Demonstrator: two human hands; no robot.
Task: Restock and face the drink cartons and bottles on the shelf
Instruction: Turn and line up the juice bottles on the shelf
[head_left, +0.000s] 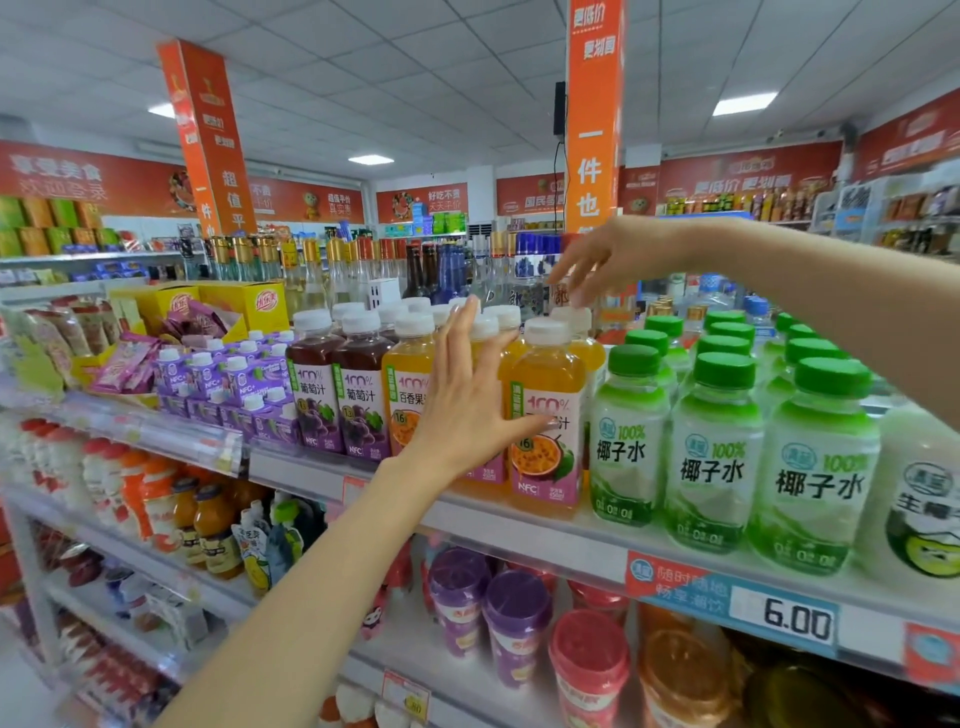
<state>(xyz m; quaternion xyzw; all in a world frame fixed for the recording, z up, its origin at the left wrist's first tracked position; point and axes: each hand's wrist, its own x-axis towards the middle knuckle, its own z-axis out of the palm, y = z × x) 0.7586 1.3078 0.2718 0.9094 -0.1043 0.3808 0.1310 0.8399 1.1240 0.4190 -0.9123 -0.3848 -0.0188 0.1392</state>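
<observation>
Two hands are raised at the top shelf (545, 535). The left hand (467, 410) is held flat in front of the passion-fruit bottles (548, 415), fingers straight and apart, nothing gripped; the thumb lies against the label of the front bottle. The right hand (602, 265) is spread above the white caps (571, 314) of the rear passion-fruit bottles, fingers hanging down and apart, nothing held; contact with a cap cannot be told.

Done, as judged: grape juice bottles (337, 395) are set at the front edge with labels forward. Coconut water bottles (717, 457) are lined up toward the right end, labels forward, rows full behind. The slot between them is filled with passion-fruit bottles several deep.

Left, as judged: the passion-fruit front row is not even. One bottle stands at the front edge; its neighbour is hidden behind the left hand, so its facing cannot be checked. Purple cartons (228, 384) toward the left end are seen tilted and uneven, so facing is likely needed there. Task is judged roughly past midway for the bottles, with the cartons outstanding.
</observation>
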